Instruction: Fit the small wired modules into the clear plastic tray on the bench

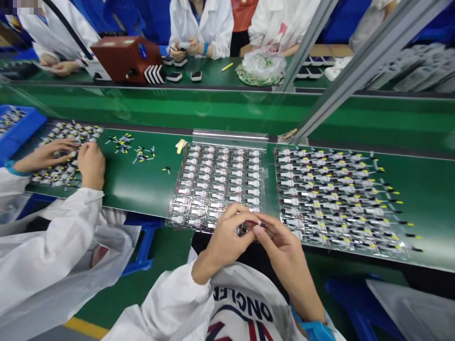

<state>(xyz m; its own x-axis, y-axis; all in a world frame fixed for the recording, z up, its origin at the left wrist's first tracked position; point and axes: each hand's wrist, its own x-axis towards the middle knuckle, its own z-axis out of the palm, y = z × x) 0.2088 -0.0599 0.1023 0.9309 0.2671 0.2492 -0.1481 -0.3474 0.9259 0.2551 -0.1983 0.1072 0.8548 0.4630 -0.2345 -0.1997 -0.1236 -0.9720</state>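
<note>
My left hand point(231, 232) and my right hand point(280, 241) meet over the front edge of a clear plastic tray point(171, 219). Their fingertips pinch together around something small and pale, too hidden to name. Rows of small white parts point(216, 187) with thin red wires fill this tray. To its right, a second clear tray holds rows of similar white parts point(313, 182) with black and yellow pieces. Left of the middle tray, small piles of black, yellow and grey pieces point(122, 143) lie on the green table point(138, 182).
At left, a co-worker's hands point(90, 163) handle parts beside a blue bin point(26, 125). A metal frame post point(337, 71) slants across the right. On the far bench stand a brown machine point(121, 59) and a plastic bag point(263, 66); other people sit behind it.
</note>
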